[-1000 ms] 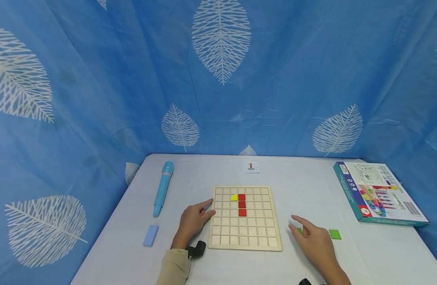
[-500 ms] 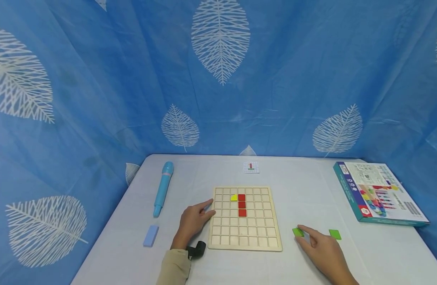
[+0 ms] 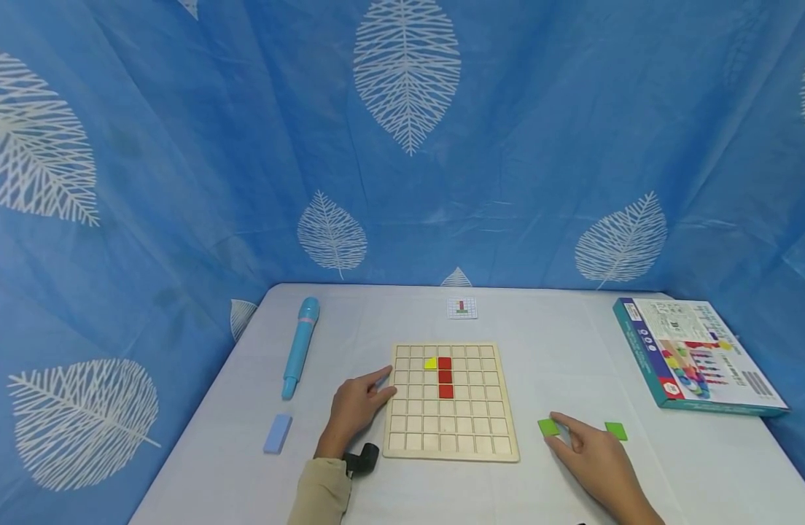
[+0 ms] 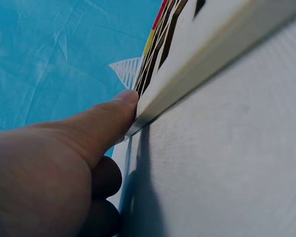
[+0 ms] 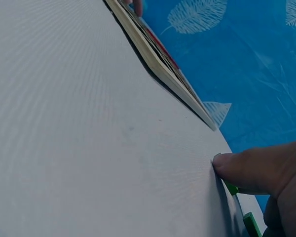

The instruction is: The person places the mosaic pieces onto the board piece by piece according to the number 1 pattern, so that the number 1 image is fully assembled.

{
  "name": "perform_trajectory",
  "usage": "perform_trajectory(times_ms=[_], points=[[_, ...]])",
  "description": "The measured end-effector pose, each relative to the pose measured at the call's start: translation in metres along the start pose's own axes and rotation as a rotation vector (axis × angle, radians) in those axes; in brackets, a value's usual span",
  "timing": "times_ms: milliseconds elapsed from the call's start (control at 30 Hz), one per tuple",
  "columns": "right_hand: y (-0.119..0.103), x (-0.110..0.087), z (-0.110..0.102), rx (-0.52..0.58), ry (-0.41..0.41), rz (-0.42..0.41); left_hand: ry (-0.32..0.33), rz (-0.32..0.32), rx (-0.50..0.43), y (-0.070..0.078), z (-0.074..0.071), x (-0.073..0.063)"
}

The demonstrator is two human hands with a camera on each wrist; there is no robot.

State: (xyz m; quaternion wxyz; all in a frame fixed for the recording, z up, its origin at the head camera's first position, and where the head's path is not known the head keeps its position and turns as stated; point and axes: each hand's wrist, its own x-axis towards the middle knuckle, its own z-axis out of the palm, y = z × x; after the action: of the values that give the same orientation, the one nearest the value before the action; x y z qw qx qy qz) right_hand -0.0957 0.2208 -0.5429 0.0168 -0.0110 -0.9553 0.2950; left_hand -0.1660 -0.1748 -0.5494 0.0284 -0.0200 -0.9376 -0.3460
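- We see the right hand (image 3: 598,461) pinching one green tile (image 3: 547,428), its grip narrow, with thumb and index finger at the tile's edges.
- That tile sits on the right half of the surface (image 3: 376,321), apart from the board's right edge and near its lower right corner.
- A second green tile (image 3: 615,430) lies just beyond the same hand, toward the surface's right edge.
- The left hand (image 3: 354,408) has a wide grip: we find thumb and index finger apart, both touching the left edge of the wooden board (image 3: 464,424).
- On the board, we count three red tiles (image 3: 445,377) in a column below the far edge, and one yellow tile (image 3: 431,364) left of the farthest red.
- We spot a small printed card (image 3: 462,308) near the surface's far edge, a box (image 3: 704,364) toward its far right corner, and a blue microphone-shaped object (image 3: 300,350) and blue block (image 3: 278,434) along its left edge.
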Motion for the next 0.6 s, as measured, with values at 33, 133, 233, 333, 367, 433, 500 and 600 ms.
perform_trajectory(times_ms=[33, 133, 233, 333, 367, 433, 500, 600], points=[[-0.0005, -0.0001, 0.0001, -0.003, 0.002, 0.001, 0.001, 0.001, 0.002, 0.0002, 0.0000, 0.0001], [-0.0014, -0.0003, 0.0014, -0.006, 0.011, 0.000, 0.003, 0.000, 0.005, 0.0003, -0.0001, 0.0005], [-0.0032, -0.0010, 0.0020, -0.018, 0.014, 0.003, 0.005, 0.001, 0.008, -0.0005, 0.0005, 0.0009], [-0.0044, -0.0016, 0.0023, -0.024, 0.014, 0.012, 0.007, 0.003, 0.015, -0.0016, 0.0016, 0.0013], [-0.0049, -0.0019, 0.0021, -0.025, 0.012, 0.016, 0.009, 0.004, 0.018, -0.0019, 0.0021, 0.0013], [-0.0052, -0.0021, 0.0023, -0.026, 0.010, 0.020, 0.012, 0.005, 0.023, -0.0025, 0.0028, 0.0013], [-0.0048, -0.0021, 0.0031, -0.025, 0.016, 0.022, 0.014, 0.005, 0.026, -0.0027, 0.0032, 0.0014], [-0.0036, -0.0016, 0.0045, -0.034, 0.032, 0.013, 0.017, 0.006, 0.026, -0.0027, 0.0035, 0.0014]])
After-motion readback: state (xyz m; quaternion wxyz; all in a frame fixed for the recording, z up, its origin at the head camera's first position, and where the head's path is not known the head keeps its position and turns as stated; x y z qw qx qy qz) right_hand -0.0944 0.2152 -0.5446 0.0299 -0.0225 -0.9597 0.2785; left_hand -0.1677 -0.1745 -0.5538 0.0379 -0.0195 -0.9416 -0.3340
